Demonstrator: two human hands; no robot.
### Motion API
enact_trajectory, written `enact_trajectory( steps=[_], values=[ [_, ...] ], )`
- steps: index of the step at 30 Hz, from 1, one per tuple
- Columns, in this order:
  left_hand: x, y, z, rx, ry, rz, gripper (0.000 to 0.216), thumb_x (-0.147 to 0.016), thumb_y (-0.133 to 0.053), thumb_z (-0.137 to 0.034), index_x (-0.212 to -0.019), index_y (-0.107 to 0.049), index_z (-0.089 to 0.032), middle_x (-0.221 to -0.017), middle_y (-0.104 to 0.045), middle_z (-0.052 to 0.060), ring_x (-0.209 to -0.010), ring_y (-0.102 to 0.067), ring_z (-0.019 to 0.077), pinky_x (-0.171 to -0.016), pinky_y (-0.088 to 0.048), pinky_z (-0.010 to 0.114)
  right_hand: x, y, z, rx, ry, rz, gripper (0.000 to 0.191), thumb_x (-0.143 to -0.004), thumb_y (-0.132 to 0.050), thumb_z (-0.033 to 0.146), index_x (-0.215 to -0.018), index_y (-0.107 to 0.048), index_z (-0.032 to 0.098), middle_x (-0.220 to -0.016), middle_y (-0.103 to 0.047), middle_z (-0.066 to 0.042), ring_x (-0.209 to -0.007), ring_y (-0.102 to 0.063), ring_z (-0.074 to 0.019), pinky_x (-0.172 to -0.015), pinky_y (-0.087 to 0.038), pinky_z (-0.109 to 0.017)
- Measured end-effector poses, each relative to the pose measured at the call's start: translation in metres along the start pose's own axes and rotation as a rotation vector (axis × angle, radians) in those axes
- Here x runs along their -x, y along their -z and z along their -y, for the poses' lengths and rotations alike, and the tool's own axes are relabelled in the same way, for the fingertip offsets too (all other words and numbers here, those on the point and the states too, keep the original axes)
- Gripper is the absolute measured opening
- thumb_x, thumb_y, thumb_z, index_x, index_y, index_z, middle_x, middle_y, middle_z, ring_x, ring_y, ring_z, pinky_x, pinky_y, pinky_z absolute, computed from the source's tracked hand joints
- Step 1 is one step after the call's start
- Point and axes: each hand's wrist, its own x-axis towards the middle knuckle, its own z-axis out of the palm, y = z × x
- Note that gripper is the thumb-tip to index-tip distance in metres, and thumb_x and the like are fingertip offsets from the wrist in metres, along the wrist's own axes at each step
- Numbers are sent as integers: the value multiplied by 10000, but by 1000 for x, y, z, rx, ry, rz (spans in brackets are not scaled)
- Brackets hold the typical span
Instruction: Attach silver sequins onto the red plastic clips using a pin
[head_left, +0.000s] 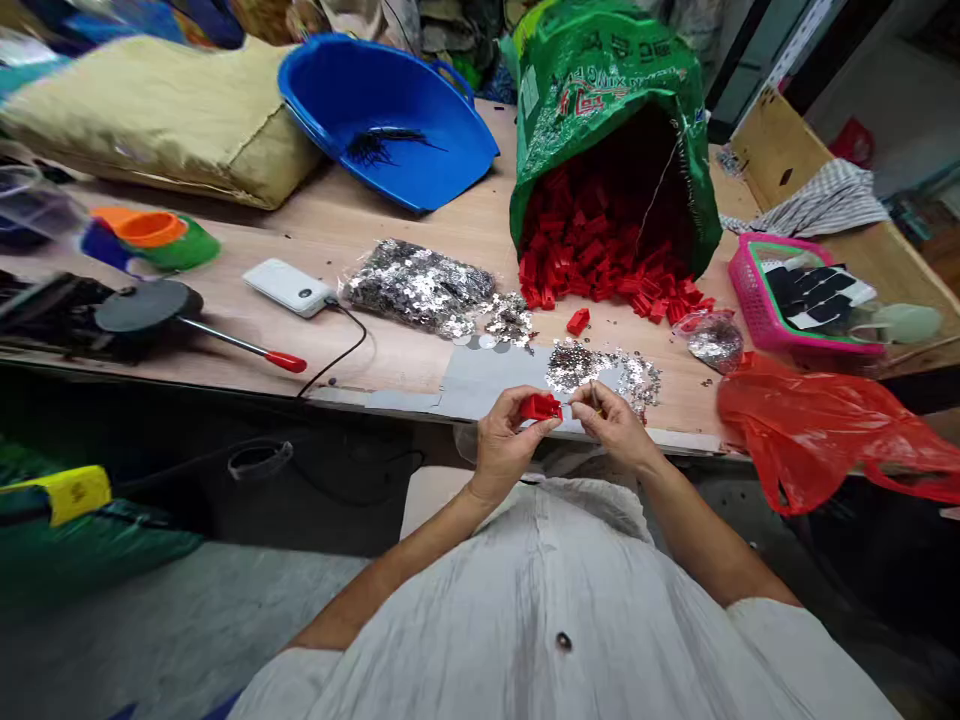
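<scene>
My left hand (504, 440) is closed on a small red plastic piece (540, 406), held just in front of the table edge. My right hand (615, 425) pinches something thin and small against that piece; I cannot make out what it is. Right behind my hands lies a loose heap of small silver metal parts (600, 368) on a grey sheet (487, 380). Further back, a green sack (600, 90) lies on its side and spills many red plastic pieces (600, 260) onto the wooden table (390, 350). One stray red piece (577, 321) sits between sack and heap.
A clear bag of silver parts (420, 285) and a white power bank (289, 287) with a black cable lie left of centre. A blue basin (386, 115) stands at the back. A pink basket (795, 300) and a red plastic bag (825, 430) are at the right.
</scene>
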Motion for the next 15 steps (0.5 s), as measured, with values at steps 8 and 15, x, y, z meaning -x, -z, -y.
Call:
enact_trajectory(
  steps=[8,15],
  values=[
    [-2,0,-10,153,113,143,413,-658,-827,-179,-1027,-642,-197,-994,-732,35,-885,-685,151,-860,-540,284,1,6,11,57,58,68,197,-885,-606,395,-876,-562,203,-773,-513,20,-621,-382,-101,-597,-328,-249],
    [2,-2,-10,104,3,113,362,-678,-816,-171,-1001,-653,-196,-1011,-724,45,-929,-687,172,-885,-532,294,-1,0,10,-329,-148,219,339,-809,-696,444,-876,-443,228,-703,-372,77,-509,-273,-61,-471,-225,-207]
  ],
)
